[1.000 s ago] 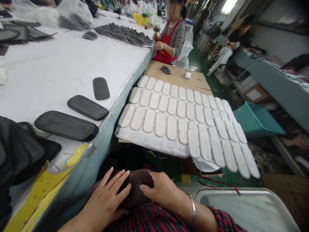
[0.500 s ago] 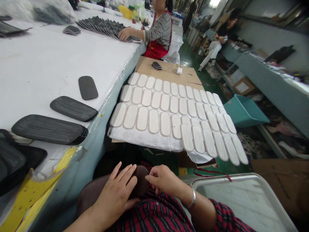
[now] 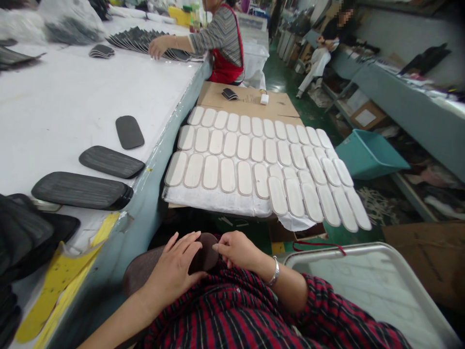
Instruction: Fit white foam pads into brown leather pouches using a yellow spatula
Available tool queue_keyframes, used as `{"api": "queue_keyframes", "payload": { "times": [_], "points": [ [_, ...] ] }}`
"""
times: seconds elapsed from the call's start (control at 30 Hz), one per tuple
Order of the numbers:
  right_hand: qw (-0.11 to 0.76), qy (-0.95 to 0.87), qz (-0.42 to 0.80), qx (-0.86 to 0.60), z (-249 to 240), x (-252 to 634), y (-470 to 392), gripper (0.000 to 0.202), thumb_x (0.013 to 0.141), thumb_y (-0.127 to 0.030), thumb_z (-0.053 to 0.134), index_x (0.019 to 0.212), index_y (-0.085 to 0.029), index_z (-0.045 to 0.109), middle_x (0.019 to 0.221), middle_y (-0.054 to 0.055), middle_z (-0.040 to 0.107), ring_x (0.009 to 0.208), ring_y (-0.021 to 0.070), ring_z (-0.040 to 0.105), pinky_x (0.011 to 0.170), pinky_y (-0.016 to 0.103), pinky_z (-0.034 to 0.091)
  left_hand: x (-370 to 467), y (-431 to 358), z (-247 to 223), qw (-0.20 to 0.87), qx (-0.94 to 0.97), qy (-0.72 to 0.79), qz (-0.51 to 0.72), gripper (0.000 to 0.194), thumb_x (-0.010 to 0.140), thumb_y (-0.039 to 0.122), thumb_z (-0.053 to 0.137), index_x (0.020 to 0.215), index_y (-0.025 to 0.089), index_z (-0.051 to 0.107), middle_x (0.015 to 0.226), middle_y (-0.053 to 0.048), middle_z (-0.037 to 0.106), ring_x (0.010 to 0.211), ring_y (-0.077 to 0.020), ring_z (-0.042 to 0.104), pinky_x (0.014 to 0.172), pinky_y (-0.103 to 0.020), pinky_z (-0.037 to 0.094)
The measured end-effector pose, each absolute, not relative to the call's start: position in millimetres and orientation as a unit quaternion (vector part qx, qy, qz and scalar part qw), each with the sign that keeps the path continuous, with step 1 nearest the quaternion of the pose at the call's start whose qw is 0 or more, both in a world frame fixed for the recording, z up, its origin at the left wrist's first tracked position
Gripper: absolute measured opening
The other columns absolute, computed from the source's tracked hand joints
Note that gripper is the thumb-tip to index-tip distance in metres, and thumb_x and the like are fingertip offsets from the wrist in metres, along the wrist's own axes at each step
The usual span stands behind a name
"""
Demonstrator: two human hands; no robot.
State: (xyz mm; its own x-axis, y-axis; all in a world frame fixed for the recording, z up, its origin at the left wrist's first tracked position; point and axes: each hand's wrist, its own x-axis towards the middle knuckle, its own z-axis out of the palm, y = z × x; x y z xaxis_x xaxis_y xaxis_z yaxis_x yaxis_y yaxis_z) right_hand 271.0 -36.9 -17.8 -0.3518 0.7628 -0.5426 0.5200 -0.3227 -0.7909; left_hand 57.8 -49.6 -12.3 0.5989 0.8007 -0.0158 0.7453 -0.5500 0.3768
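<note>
A dark brown rounded piece point(image 3: 205, 253) lies across my lap against the plaid fabric. My left hand point(image 3: 174, 264) rests over it with the fingers stretched out, and part of the piece shows to the left of the wrist. At its right end my right hand point(image 3: 238, 252) is closed in a pinch, thumb against the fingers, by the edge of the piece. Whatever is between those fingertips is too small or hidden to tell. In front, rows of white oval pads point(image 3: 245, 178) with grey rims lie on a cloth-covered board point(image 3: 218, 199).
Left, a white worktable point(image 3: 65, 106) carries stacks of black oval pads point(image 3: 82, 190) and a yellow strip point(image 3: 51, 286). At right stand a metal-rimmed tray point(image 3: 337, 249) and a teal bin point(image 3: 378, 150). A co-worker point(image 3: 227, 43) in a red apron reaches over the table; another person point(image 3: 327, 43) sits farther back.
The view has shifted slightly. My hands keep nearly the same pose on the brown piece. The co-worker's hand has moved left along the row of black pieces.
</note>
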Motion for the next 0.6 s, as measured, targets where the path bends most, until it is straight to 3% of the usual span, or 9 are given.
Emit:
{"api": "queue_keyframes", "payload": {
  "times": [0.23,0.33,0.4,0.47,0.6],
  "points": [
    [0.086,-0.630,0.519,-0.571,-10,266,-38,0.029,0.086,-0.038,0.046,0.073,-0.015,0.058,0.055,-0.001,0.060,0.041,0.0080,0.055,0.045,0.017,0.038,57,-54,-16,0.156,0.881,0.441,0.078,0.044,0.071,0.037,0.065,0.109,0.018,0.052,0.133,-0.016,0.047,0.122,-0.0284,0.043,0.103,-0.055,0.028],
    [0.067,-0.671,0.456,-0.581,-4,264,-39,0.031,0.087,-0.041,0.045,0.074,-0.016,0.059,0.052,-0.001,0.059,0.044,0.0093,0.055,0.049,0.019,0.036,58,-58,-11,0.132,0.899,0.404,0.101,0.033,0.077,0.033,0.060,0.108,0.021,0.057,0.135,-0.013,0.045,0.125,-0.0289,0.039,0.104,-0.056,0.025],
    [0.058,-0.698,0.400,-0.591,-2,265,-38,0.032,0.085,-0.043,0.048,0.070,-0.017,0.059,0.051,0.000,0.058,0.048,0.0109,0.054,0.049,0.021,0.033,57,-63,-9,0.117,0.911,0.374,0.124,0.024,0.082,0.025,0.054,0.105,0.025,0.060,0.128,-0.007,0.053,0.122,-0.0252,0.042,0.106,-0.052,0.023],
    [0.054,-0.712,0.359,-0.601,-4,267,-37,0.035,0.082,-0.047,0.052,0.063,-0.017,0.058,0.053,0.000,0.057,0.051,0.0117,0.053,0.049,0.022,0.030,55,-68,-9,0.109,0.921,0.350,0.129,0.028,0.085,0.017,0.048,0.107,0.027,0.061,0.113,-0.003,0.062,0.113,-0.0197,0.049,0.108,-0.045,0.024],
    [0.048,-0.650,0.446,-0.613,-17,274,-37,0.036,0.073,-0.052,0.061,0.069,-0.017,0.058,0.056,-0.002,0.057,0.050,0.0095,0.049,0.047,0.021,0.030,50,-82,-19,0.084,0.934,0.319,0.135,0.037,0.086,0.018,0.043,0.122,0.024,0.052,0.111,-0.002,0.063,0.106,-0.0177,0.051,0.107,-0.039,0.023]
  ]
}}
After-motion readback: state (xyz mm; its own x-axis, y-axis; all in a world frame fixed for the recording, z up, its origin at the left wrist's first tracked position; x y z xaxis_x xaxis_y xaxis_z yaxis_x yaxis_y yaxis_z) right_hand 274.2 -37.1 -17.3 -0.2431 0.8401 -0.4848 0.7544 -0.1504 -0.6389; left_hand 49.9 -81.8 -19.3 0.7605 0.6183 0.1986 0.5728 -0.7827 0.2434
